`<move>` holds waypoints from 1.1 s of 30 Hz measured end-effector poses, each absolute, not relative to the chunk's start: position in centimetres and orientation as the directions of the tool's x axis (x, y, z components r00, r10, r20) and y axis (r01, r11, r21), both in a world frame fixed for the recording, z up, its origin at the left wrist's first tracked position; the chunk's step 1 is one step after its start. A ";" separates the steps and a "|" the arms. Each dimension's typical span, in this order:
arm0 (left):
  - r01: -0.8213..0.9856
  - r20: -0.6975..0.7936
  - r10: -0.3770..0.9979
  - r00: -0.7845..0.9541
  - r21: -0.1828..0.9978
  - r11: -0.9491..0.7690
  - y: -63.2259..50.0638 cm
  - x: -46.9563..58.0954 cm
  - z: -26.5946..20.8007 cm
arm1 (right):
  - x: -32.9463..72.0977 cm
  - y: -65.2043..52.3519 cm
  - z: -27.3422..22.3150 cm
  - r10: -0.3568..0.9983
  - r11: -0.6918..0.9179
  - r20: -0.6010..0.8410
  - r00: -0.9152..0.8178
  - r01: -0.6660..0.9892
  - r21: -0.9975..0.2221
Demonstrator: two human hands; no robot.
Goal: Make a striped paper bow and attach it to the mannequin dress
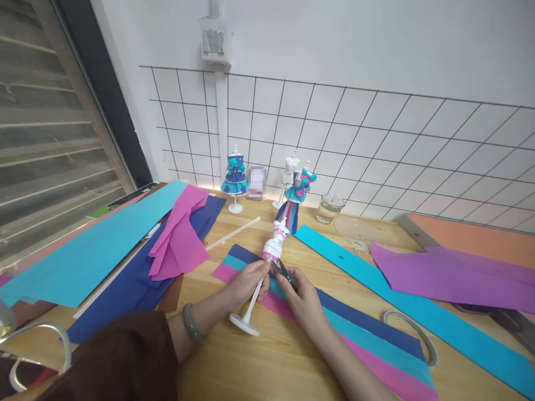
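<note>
A small white dress-form mannequin [273,245] leans over the table, its torso wrapped in white and pink. My left hand [246,283] is closed on it just under the torso, and its stand and round base [244,324] hang below my fingers. My right hand [304,299] grips dark-handled scissors [286,273], whose tips are close against the lower edge of the torso. Whether the blades touch the wrap, I cannot tell. Beneath both hands lies a strip striped in navy, turquoise and pink [371,326].
Dressed mannequins [234,177] and a bare one [291,167] stand near the wall grid. A glass of pale liquid [330,209] is at the back. Turquoise [96,250], navy [125,301], pink [179,239] and purple [451,275] sheets lie at the sides. A white stick [234,233] is behind.
</note>
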State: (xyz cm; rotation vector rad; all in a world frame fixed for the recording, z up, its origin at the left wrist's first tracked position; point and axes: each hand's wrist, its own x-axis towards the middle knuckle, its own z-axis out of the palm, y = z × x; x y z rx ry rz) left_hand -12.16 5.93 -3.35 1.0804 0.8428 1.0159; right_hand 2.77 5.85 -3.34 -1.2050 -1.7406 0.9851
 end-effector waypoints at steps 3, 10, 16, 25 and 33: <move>-0.222 -0.064 0.949 0.308 0.965 0.137 5.9 -12.1 -3.2 | 2.8 5.9 -3.4 0.954 0.251 0.174 -0.245 0.331 -0.910; -0.212 -0.060 0.949 0.310 0.968 0.131 5.7 -12.1 -3.0 | 2.8 5.9 -3.3 0.955 0.237 0.150 -0.255 0.358 -0.903; -0.206 -0.057 0.953 0.298 0.971 0.122 5.7 -12.0 -3.1 | 2.8 5.8 -3.0 0.956 0.236 0.151 -0.253 0.353 -0.905; -0.133 -0.040 0.968 0.249 0.988 0.076 5.8 -11.9 -3.6 | 2.8 5.7 -2.9 0.953 0.225 0.147 -0.265 0.297 -0.928; -0.080 0.016 0.985 0.173 0.997 -0.002 5.5 -11.3 -3.9 | 1.9 5.2 -2.8 0.976 0.111 0.072 -0.206 0.186 -0.976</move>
